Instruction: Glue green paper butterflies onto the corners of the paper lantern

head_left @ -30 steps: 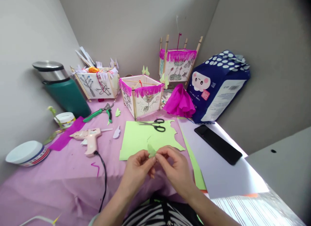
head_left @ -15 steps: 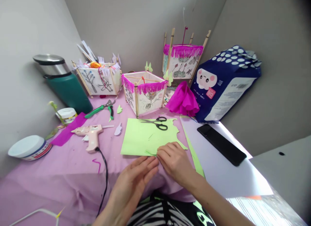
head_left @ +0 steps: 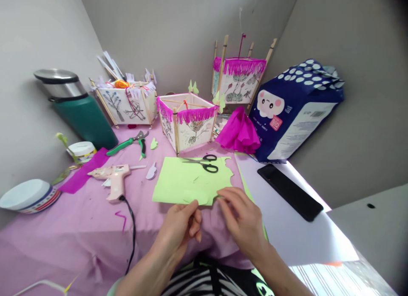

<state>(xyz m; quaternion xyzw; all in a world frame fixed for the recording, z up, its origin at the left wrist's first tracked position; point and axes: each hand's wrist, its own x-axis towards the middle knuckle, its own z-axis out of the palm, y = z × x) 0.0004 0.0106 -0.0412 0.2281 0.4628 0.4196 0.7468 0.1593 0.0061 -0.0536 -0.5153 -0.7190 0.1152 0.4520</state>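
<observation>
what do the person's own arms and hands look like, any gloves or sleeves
Both the left hand and right hand are ungloved, with no rings or watch visible. The forearms are bare, except for a pale sleeve edge near the left elbow.

Plain matte grey walls: left (head_left: 35,28), back (head_left: 172,37), right (head_left: 366,79), meeting in two corners. Tabletop under creased lilac cloth (head_left: 76,236). Pale panel (head_left: 379,232) lower right, dark round spot (head_left: 371,206) on it. Strong light along tabletop's right edge.
</observation>
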